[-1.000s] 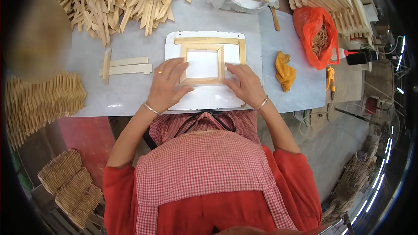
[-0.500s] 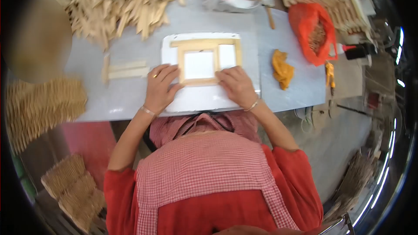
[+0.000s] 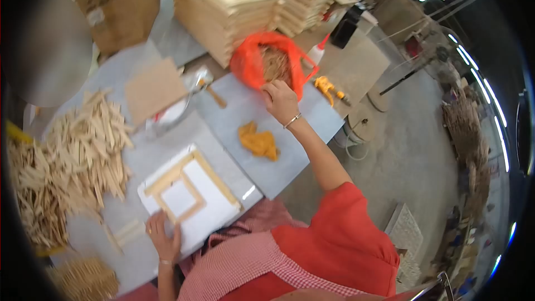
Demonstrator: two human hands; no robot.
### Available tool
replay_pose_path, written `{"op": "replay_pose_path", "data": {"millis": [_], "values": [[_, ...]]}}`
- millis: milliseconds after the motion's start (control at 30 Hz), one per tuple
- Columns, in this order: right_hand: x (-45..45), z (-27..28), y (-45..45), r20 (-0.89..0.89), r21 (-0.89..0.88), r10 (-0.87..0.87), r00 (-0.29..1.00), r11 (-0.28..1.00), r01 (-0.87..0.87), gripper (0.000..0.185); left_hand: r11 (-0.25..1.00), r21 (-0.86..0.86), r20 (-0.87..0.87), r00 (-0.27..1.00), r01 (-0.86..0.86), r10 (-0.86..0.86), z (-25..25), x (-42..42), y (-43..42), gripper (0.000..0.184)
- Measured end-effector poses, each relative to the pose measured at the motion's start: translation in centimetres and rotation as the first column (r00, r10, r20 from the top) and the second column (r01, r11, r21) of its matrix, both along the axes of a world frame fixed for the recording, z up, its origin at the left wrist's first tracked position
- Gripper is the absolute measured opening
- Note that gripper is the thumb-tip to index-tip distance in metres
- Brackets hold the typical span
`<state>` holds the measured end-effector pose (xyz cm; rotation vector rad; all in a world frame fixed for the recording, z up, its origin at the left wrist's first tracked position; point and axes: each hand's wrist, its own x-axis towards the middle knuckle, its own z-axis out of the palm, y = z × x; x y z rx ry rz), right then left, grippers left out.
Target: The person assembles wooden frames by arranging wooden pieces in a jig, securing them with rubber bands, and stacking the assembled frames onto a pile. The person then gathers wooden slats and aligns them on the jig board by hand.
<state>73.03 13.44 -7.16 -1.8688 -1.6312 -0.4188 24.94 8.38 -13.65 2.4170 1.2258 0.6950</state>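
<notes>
A small square wooden frame [image 3: 161, 194] lies on a white board [image 3: 214, 203], inside an L of wooden strips [image 3: 215, 178] along the board's far and right sides. My left hand [image 3: 163, 236] rests at the small frame's near-left corner, its thumb apart from the fingers, not wrapped round anything. My right hand [image 3: 280, 100] is at the mouth of a red plastic bag [image 3: 247, 64], its fingers bent together over the near rim. Small thin brown pieces [image 3: 275, 62] fill the bag, too small to name. What the right fingertips hold, if anything, is hidden.
Loose wooden strips [image 3: 83, 156] are heaped on the left. An orange cloth [image 3: 259, 141] lies between board and bag. Stacked wooden panels [image 3: 223, 5], a cardboard box [image 3: 120, 5], a red-tipped white bottle [image 3: 317, 51] and a yellow tool [image 3: 329, 89] stand or lie farther back.
My right hand has left the small frame and moved out to the red bag. My left hand stays by the frame. The view has swung to the right.
</notes>
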Motion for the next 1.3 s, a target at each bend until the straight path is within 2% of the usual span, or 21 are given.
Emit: {"op": "replay_pose_path", "data": {"millis": [67,100,167,200,267,333,400,500,567,600,667,700,767,833,900,1033,1067,1100,1200,1233,1300], "values": [[5.6,-1.9,1.6,0.122,-0.233,-0.21,0.97,0.944,0.234,0.012,1.0,-0.01,0.02,1.0,-0.002,0.002,-0.5,-0.3,0.0,0.048],[6.7,-1.9,2.1,0.17,-0.361,-0.239,0.956,0.888,0.286,0.016,1.0,-0.011,0.038,0.999,-0.005,0.005,-0.9,-0.4,0.1,0.048],[7.1,-1.6,2.6,0.223,-0.508,-0.256,0.941,0.793,0.336,0.019,1.0,-0.016,0.037,0.999,-0.004,0.005,-0.3,0.0,0.1,0.046],[7.4,-2.3,2.9,0.229,-0.531,-0.273,0.934,0.769,0.355,0.02,1.0,0.006,0.048,0.999,0.012,-0.012,-0.4,-0.1,0.4,0.046],[7.9,-2.8,3.3,0.233,-0.541,-0.296,0.926,0.752,0.377,0.022,0.981,0.192,0.02,0.999,0.03,-0.034,-0.5,-0.1,1.1,0.049],[8.0,-2.7,3.5,0.16,-0.613,-0.326,0.932,0.707,0.352,0.021,0.974,0.228,0.05,0.999,-0.014,0.003,-0.2,0.7,0.8,0.044],[8.4,-3.4,3.5,0.166,-0.617,-0.319,0.933,0.705,0.35,0.021,0.95,0.313,0.096,0.995,-0.018,-0.012,-0.6,0.7,0.8,0.044],[8.2,-2.9,3.1,0.114,-0.536,-0.355,0.928,0.765,0.358,0.02,0.957,0.288,0.099,0.993,0.031,-0.062,-0.4,0.4,1.1,0.045],[8.3,-2.4,3.0,-0.09,-0.463,-0.46,0.883,0.804,0.372,0.025,0.958,0.285,0.123,0.991,0.015,-0.053,-0.2,0.6,0.7,0.045],[8.1,-1.6,2.8,-0.089,-0.459,-0.46,0.883,0.806,0.374,0.025,0.961,0.275,0.142,0.989,0.003,-0.044,-0.1,0.7,0.5,0.045],[8.0,0.1,2.3,-0.239,-0.367,-0.511,0.826,0.835,0.41,0.03,0.965,0.262,0.134,0.99,0.01,-0.047,0.2,0.5,0.3,0.045],[8.2,0.5,2.2,-0.237,-0.36,-0.508,0.828,0.837,0.411,0.03,0.969,0.246,0.124,0.991,0.016,-0.048,0.3,0.4,0.1,0.045],[8.8,0.8,2.2,-0.452,-0.137,-0.398,0.798,0.915,0.379,0.029,0.967,0.253,0.127,0.99,0.027,-0.061,0.4,0.3,0.0,0.045],[9.1,1.0,2.3,-0.376,-0.101,-0.393,0.839,0.917,0.385,0.026,0.966,0.254,0.124,0.989,0.043,-0.076,0.4,0.0,-0.1,0.045],[9.2,1.9,2.4,-0.615,-0.025,-0.205,0.761,0.97,0.242,0.024,0.973,0.216,0.118,0.987,0.082,-0.11,0.3,-0.3,0.2,0.045],[5.6,3.6,2.0,-0.585,-0.048,-0.119,0.802,0.993,0.112,0.023,0.968,0.248,0.042,0.997,0.047,-0.06,0.4,-1.1,0.4,0.032],[4.4,4.2,2.0,-0.582,-0.059,-0.118,0.804,0.993,0.103,0.023,0.998,0.055,0.147,0.989,0.02,-0.028,-0.2,-1.4,0.4,0.039],[3.1,4.3,2.0,-0.506,-0.034,-0.047,0.861,0.999,0.034,0.023,0.989,-0.149,0.241,0.97,0.003,0.033,-1.0,-1.9,0.1,0.045],[-2.3,4.8,1.6,-0.211,0.052,0.217,0.953,0.976,-0.211,0.018,0.97,-0.227,0.213,0.968,-0.083,0.133,-0.8,-2.0,0.1,0.039],[-4.2,4.7,1.5,-0.162,0.082,0.248,0.955,0.968,-0.238,0.016,0.957,-0.275,0.241,0.957,-0.093,0.163,-0.2,-2.0,0.0,0.037],[-8.2,5.1,0.9,-0.219,-0.057,0.269,0.938,0.956,-0.288,0.012,0.96,-0.257,0.288,0.939,-0.112,0.187,0.0,-1.9,0.0,0.037]]}}
